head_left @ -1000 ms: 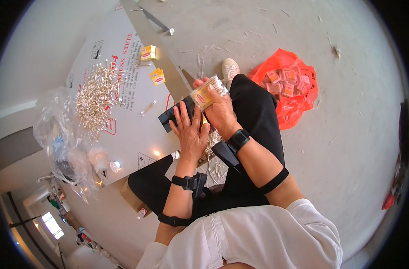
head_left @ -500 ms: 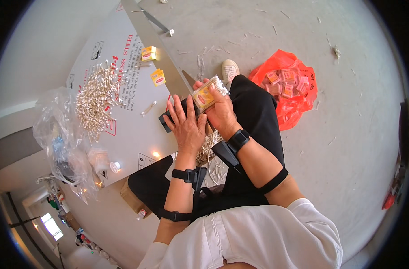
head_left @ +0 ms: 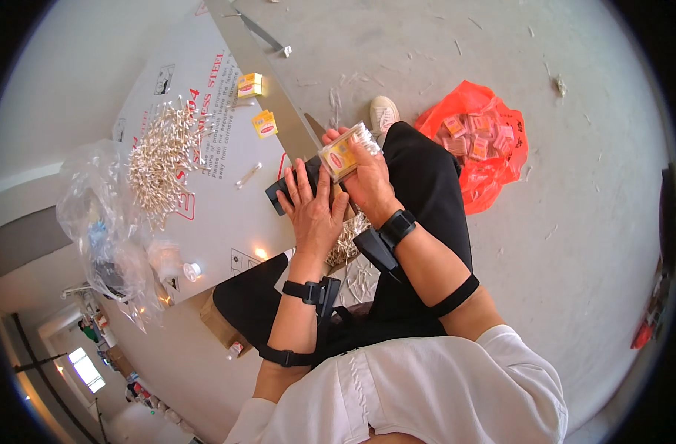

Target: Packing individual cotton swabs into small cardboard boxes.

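A clear flat pack of cotton swabs (head_left: pixel 340 159) with a yellow label lies in my right hand (head_left: pixel 371 185), white swab tips showing at its upper right end. The fingers and thumb of that hand close round the pack. Just to the left, my left hand (head_left: pixel 316 216) is open, palm down, fingers spread over a black object (head_left: pixel 277 198) at the table edge; most of that object is covered. Below the hands, loose swabs (head_left: pixel 347 240) fill a cardboard box between my legs, partly hidden by my wrists.
A large heap of swabs (head_left: pixel 164 166) covers the left of the table (head_left: pixel 231 211). Two yellow paper pieces (head_left: pixel 250 85) lie near its edge. A clear plastic bag (head_left: pixel 86 185) hangs at the far left. On the floor, a red bag (head_left: pixel 493 185) holds several filled packs (head_left: pixel 477 133).
The view has shifted slightly. My left hand sits a little further from the pack, which my right hand still holds with its label facing up.
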A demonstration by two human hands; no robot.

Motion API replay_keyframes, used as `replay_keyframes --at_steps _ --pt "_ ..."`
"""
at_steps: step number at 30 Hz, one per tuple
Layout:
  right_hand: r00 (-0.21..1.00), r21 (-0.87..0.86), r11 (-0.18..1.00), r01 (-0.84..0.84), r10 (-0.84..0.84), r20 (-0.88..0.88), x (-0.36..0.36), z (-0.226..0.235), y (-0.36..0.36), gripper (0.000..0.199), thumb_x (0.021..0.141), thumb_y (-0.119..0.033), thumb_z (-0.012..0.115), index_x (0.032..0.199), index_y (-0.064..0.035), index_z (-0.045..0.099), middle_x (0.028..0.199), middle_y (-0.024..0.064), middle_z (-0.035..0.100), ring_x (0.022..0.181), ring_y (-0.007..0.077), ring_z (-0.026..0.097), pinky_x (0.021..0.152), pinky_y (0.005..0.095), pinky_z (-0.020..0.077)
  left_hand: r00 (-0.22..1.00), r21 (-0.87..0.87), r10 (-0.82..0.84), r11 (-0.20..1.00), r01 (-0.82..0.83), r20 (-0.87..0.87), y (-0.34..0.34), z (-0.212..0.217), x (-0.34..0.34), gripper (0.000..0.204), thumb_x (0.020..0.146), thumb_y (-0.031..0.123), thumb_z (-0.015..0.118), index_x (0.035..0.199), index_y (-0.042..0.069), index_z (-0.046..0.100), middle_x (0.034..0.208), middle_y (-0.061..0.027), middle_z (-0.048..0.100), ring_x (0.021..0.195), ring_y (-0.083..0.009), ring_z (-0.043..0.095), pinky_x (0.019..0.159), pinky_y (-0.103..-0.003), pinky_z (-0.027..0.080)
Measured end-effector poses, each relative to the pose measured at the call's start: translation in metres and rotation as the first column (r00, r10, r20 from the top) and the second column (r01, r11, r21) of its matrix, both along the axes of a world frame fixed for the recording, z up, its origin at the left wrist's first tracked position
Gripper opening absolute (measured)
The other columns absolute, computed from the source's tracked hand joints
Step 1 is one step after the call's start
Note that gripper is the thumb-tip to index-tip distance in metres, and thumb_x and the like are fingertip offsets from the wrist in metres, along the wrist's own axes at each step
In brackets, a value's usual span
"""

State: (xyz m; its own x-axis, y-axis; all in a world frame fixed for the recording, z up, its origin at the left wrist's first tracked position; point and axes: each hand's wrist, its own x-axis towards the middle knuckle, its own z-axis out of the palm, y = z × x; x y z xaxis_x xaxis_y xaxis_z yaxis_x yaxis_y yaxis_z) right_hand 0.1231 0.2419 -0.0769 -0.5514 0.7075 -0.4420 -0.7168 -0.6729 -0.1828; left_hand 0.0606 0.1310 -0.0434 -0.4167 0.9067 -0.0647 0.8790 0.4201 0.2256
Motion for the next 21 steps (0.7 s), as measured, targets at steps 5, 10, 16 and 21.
replay_keyframes --at_steps 5,10,16,21 --pt "0.999 0.001 0.999 0.034 -0.034 0.008 0.000 -0.004 -0.001 0.034 0.097 -0.010 0.052 0.127 0.0036 0.046 0.123 0.0195 0.060 0.117 0.0316 0.057 0.100 0.0429 0.0469 0.998 0.033 0.011 0.999 -0.013 0.055 -0.018 -0.002 0.009 0.060 0.095 0.054 0.043 0.146 0.024 0.040 0.158 -0.0204 0.014 0.145 -0.0420 0.008 0.110 -0.065 0.003" --pt "1.000 0.017 1.000 0.023 -0.023 0.007 -0.002 -0.003 -0.003 0.034 0.098 -0.009 0.051 0.129 0.0039 0.044 0.127 0.0198 0.058 0.122 0.0335 0.054 0.105 0.0444 0.0431 0.997 0.039 0.008 0.999 -0.011 0.072 -0.018 -0.003 0.007 0.056 0.094 0.050 0.049 0.145 0.029 0.041 0.158 -0.0199 0.014 0.146 -0.0414 0.008 0.110 -0.064 0.001" --pt "0.999 0.021 0.999 0.028 -0.028 0.023 -0.001 -0.003 -0.003 0.028 0.098 -0.011 0.052 0.123 0.0023 0.049 0.126 0.0187 0.059 0.120 0.0327 0.055 0.103 0.0446 0.0447 0.999 -0.003 -0.023 1.000 0.023 -0.028 -0.016 -0.005 0.007 0.060 0.093 0.049 0.051 0.145 0.020 0.040 0.157 -0.0171 0.019 0.146 -0.0358 0.012 0.111 -0.062 0.002" --pt "0.977 -0.040 0.977 0.209 -0.207 0.047 0.018 -0.001 0.024 0.029 0.097 -0.011 0.053 0.123 0.0023 0.050 0.122 0.0185 0.060 0.115 0.0313 0.058 0.100 0.0448 0.0471 0.996 0.217 -0.005 0.976 -0.016 0.092 -0.020 -0.008 0.001 0.055 0.091 0.034 0.058 0.139 0.009 0.045 0.152 -0.0123 0.034 0.143 -0.0306 0.026 0.112 -0.060 0.009"
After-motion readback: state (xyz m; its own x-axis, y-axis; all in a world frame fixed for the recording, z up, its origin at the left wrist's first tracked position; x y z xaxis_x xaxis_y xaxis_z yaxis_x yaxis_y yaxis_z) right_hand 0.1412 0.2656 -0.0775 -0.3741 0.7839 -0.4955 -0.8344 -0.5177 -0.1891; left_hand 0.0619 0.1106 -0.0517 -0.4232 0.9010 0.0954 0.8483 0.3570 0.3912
